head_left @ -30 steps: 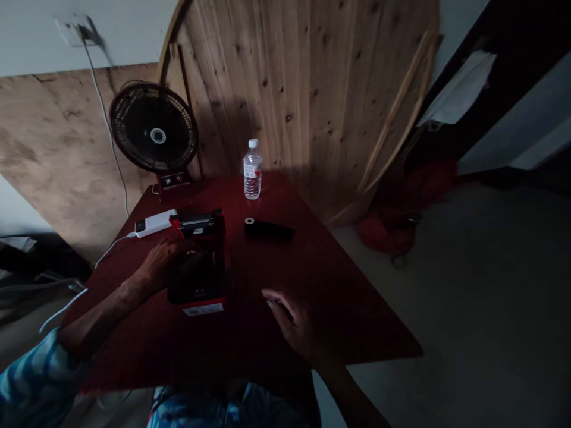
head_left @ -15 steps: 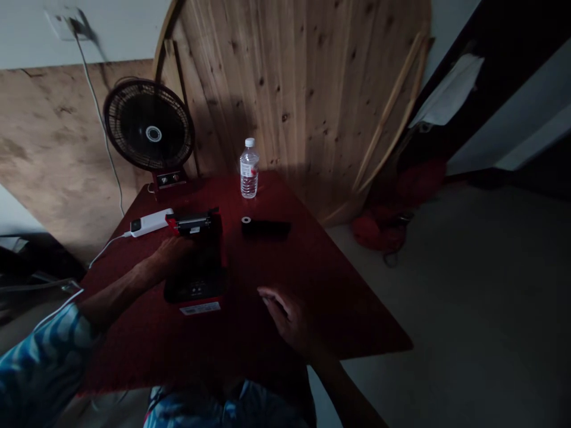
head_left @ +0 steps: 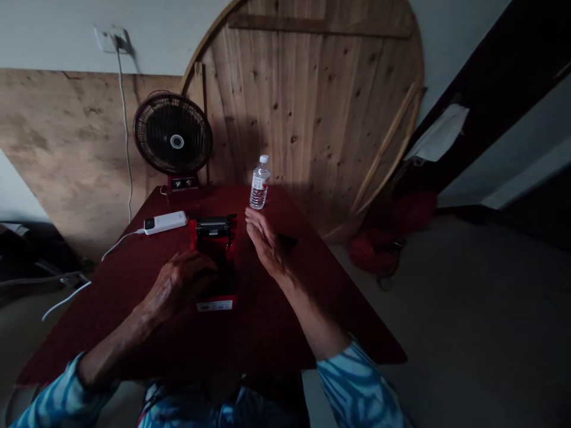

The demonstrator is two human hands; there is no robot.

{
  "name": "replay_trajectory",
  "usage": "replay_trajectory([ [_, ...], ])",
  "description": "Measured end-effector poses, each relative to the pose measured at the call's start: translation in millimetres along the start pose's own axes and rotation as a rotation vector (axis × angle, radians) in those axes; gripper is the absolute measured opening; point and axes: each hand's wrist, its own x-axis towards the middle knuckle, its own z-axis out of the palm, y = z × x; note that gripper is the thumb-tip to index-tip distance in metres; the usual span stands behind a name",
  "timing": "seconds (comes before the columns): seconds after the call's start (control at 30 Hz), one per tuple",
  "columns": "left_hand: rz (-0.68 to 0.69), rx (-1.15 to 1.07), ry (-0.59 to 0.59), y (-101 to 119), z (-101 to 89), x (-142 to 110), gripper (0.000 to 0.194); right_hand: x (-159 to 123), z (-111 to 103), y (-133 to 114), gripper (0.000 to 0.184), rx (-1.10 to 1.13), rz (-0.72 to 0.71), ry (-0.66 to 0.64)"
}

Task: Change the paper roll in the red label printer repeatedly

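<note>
A small red and black device, which looks like a printer, stands on the table with its far flap raised. My left hand lies over its left side, fingers curled down into the dark interior. What those fingertips hold is hidden. Right of the device, my right hand stretches forward with its fingers extended, just in front of the plastic bottle. It covers most of a dark roll, of which only a black tail shows past the wrist side. Whether the right fingers touch the roll cannot be seen.
A white power bank with a cable lies at the left of the dark red table. A fan stands at the back left. A large round wooden board leans on the wall. Red bags are on the floor.
My right hand has moved forward and left, from the near table over the dark roll. My left hand has come nearer over the device, whose black panel with markings is now covered. The view has shifted.
</note>
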Motion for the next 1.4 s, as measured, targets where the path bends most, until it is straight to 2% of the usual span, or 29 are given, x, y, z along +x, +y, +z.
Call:
replay_trajectory([
  [0.1,0.051,0.080,-0.035,5,4.7,-11,0.017,24,11,10,0.063,0.065,0.100,-0.064],
  [0.2,0.090,0.157,-0.083,8,5.7,-22,0.017,21,15,15,0.062,0.083,0.120,-0.031],
  [0.3,0.138,0.202,-0.131,14,2.4,-29,0.022,1,16,11,0.054,0.050,0.048,0.036],
  [0.37,0.173,0.196,-0.117,17,0.1,-32,0.023,-17,16,9,0.048,0.013,0.008,0.054],
  [0.5,0.187,0.063,-0.096,6,-1.4,-37,0.032,-53,15,13,0.041,-0.085,-0.069,0.058],
  [0.57,0.098,-0.034,-0.036,-7,-1.3,-38,0.037,-64,15,16,0.037,-0.134,-0.135,0.040],
  [0.67,-0.137,-0.086,0.173,-29,0.2,-36,0.043,-71,13,19,0.033,-0.173,-0.208,0.017],
  [0.7,-0.177,-0.078,0.203,-36,1.4,-36,0.044,-72,13,19,0.032,-0.180,-0.218,0.013],
  [0.87,-0.151,-0.005,0.091,-59,13.9,-42,0.046,-76,14,24,0.035,-0.206,-0.228,0.007],
  [1.03,-0.108,0.021,0.123,-67,24.4,-51,0.046,-80,11,28,0.035,-0.246,-0.267,-0.022],
  [1.13,-0.159,-0.064,0.121,-64,25.1,-50,0.048,-83,11,30,0.034,-0.219,-0.268,-0.028],
  [1.2,-0.250,-0.202,0.126,-60,25.9,-49,0.050,-84,13,33,0.034,-0.154,-0.222,-0.002],
  [1.27,-0.364,-0.407,0.174,-59,29.0,-49,0.050,-85,16,39,0.037,-0.084,-0.133,0.085],
  [1.33,-0.481,-0.627,0.212,-62,34.4,-49,0.057,-85,19,45,0.044,-0.056,-0.010,0.204],
  [1.4,-0.580,-0.802,0.179,-66,40.1,-49,0.067,-85,23,51,0.047,-0.044,0.144,0.244],
])
